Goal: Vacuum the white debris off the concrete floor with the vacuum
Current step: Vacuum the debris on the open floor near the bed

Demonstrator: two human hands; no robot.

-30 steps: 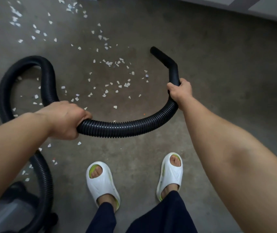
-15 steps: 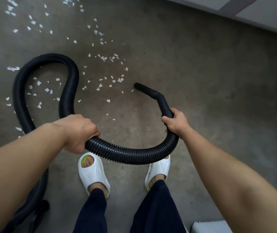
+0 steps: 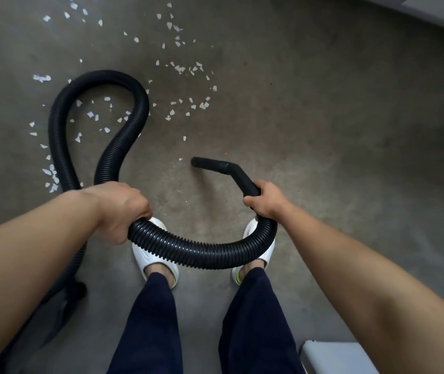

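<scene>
**Concrete half-swept, nozzle pulled in close**

Grey concrete floor (image 3: 336,130) fills the view, with white debris (image 3: 185,68) scattered ahead and to the left. The black nozzle (image 3: 215,167) of the vacuum juts forward and leftward from the right hand (image 3: 265,202), which is closed firmly around the rigid tube just behind its bend. Its mouth sits low over a bare patch, one small fleck just beyond the tip and the denser chips well past it. From that grip the ribbed hose (image 3: 202,252) sags back across the white slippers (image 3: 148,249) to the left hand (image 3: 123,211), fisted tight round it, then loops forward over more chips and runs back down the left edge.

The step in hand looks like a sweep between passes. Next, I judge, the right hand must push the nozzle out toward the cluster ahead, while the left feeds slack and lifts the loop clear of the pieces inside it.
</scene>
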